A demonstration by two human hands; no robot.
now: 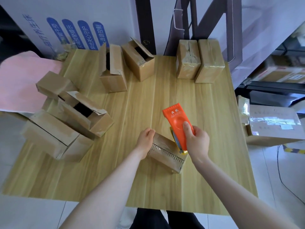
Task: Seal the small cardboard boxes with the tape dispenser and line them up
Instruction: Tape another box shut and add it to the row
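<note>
One desk [165, 90]. On it: two taped boxes [187, 60], two open boxes [113, 70] at the back, three heaped boxes [54, 134] at the left (the heap may hide more) and one near box [166, 154], so eight are seen in all. One tape dispenser [179, 124]. Two hands: left hand [146, 138], right hand [196, 141]. One bigger carton [272, 126] on the floor.

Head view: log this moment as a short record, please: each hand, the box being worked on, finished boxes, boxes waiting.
left hand: grips the left end of the box in work
right hand: holds the orange tape dispenser at that box's right end
finished: two taped boxes side by side, far right of the table
waiting: two open-flapped boxes far middle; a pile of boxes at left
</note>
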